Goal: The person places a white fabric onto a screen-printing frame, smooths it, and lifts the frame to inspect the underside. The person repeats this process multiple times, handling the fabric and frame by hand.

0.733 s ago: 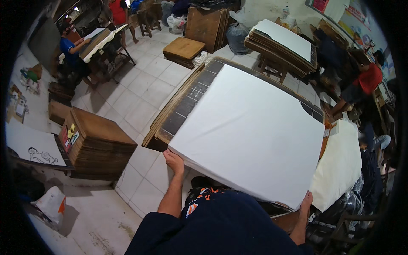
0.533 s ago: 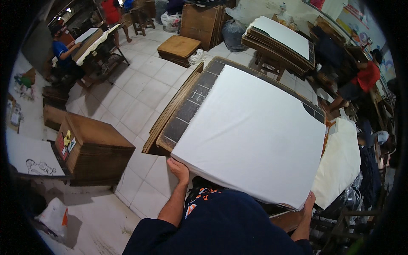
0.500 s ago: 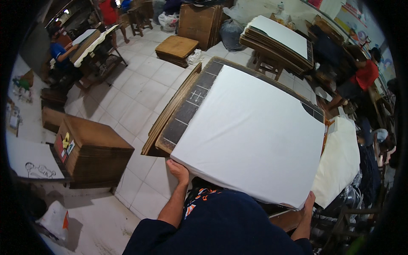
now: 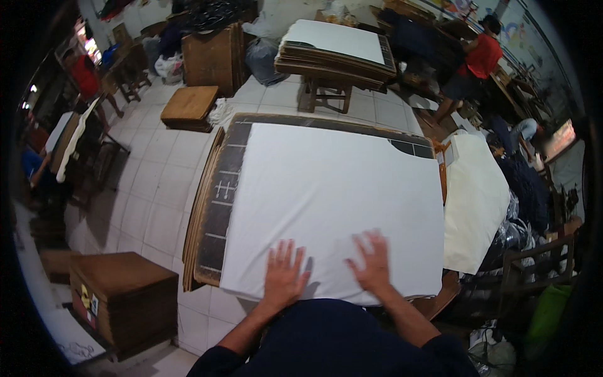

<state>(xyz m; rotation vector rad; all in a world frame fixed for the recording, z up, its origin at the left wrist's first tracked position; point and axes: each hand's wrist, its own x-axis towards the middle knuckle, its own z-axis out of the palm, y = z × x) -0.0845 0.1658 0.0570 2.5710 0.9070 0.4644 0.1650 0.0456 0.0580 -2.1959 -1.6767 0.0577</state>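
Note:
A large white cloth (image 4: 333, 195) lies on a stack of boards whose top board (image 4: 223, 188) is dark with white marked lines along its left side. My left hand (image 4: 284, 270) rests near the front middle of the cloth, fingers spread and extended, holding nothing. My right hand (image 4: 372, 261) is a little further right, also with fingers spread over the cloth and slightly blurred; whether it touches the surface I cannot tell. A cream sheet (image 4: 471, 201) lies beside the stack on the right.
A brown board pile (image 4: 125, 289) stands at front left, a low pile (image 4: 185, 107) and cloth-topped boards (image 4: 333, 50) behind. Co-workers in red (image 4: 477, 56) (image 4: 85, 72) and blue (image 4: 34, 166) are at the sides. Wrapped dark bundles (image 4: 518, 188) crowd the right.
My hands have let go of the cloth-topped stack's front corners and moved inward onto the cloth, opened flat. My view has turned, so the stack appears squarer to me.

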